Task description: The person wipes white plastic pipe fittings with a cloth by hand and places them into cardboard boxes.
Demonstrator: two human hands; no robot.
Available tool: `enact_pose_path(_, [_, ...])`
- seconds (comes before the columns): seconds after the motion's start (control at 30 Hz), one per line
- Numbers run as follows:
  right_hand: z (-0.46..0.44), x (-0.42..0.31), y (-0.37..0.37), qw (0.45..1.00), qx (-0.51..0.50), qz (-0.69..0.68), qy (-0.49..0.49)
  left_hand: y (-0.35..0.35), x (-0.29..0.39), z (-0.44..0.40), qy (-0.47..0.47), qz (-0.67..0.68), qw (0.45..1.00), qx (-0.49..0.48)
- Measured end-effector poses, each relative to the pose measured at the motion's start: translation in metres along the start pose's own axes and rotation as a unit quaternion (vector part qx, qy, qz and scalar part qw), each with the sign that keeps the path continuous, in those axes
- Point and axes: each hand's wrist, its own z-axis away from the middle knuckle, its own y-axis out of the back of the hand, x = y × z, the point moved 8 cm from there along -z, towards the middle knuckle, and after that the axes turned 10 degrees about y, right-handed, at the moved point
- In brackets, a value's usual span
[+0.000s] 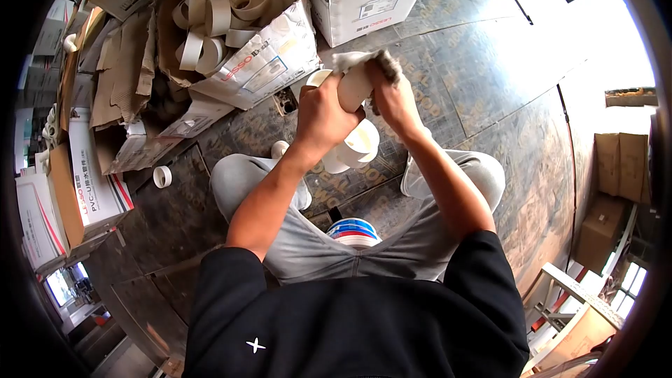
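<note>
- I have the left hand (325, 117) closed around a short, off-white plastic tube fitting (355, 89), its grip curled firmly against the wall.
- My right hand (396, 101) has its grip closed on a fuzzy, grey-and-white cloth (387, 66), which lies against the fitting's far end.
- The held fitting is tilted, raised above the dark brown panelled floor (483, 98).
- Below my hands I see a cluster of white round fittings (360, 138), partly hidden.
- A blue, white and red round tub (353, 229) sits between the grey-trousered legs (266, 238).
- Ahead and left, an open, torn cardboard box (283, 63) holds many loose off-white fittings (218, 17); a tall white carton (378, 0) stands just beside it.
</note>
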Motion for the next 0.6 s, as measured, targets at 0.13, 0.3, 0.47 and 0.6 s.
enact_pose_path(0.13, [0.034,-0.051,-0.016,0.829,0.029,0.271,0.489,0.003,0.001,0.000,-0.079,0.039,0.996,0.015])
enact_pose_path(0.3, [0.039,-0.051,-0.027,0.838,-0.016,0.241,0.490,-0.010,-0.003,0.014,-0.228,-0.123,0.963,0.077])
enact_pose_path(0.47, [0.000,0.018,-0.026,0.991,-0.078,-0.103,0.037,0.013,-0.006,0.001,0.055,0.073,0.996,0.009])
enact_pose_path(0.6, [-0.008,0.041,-0.032,0.969,-0.086,-0.229,0.046,0.010,-0.013,-0.002,0.042,0.158,0.986,-0.025])
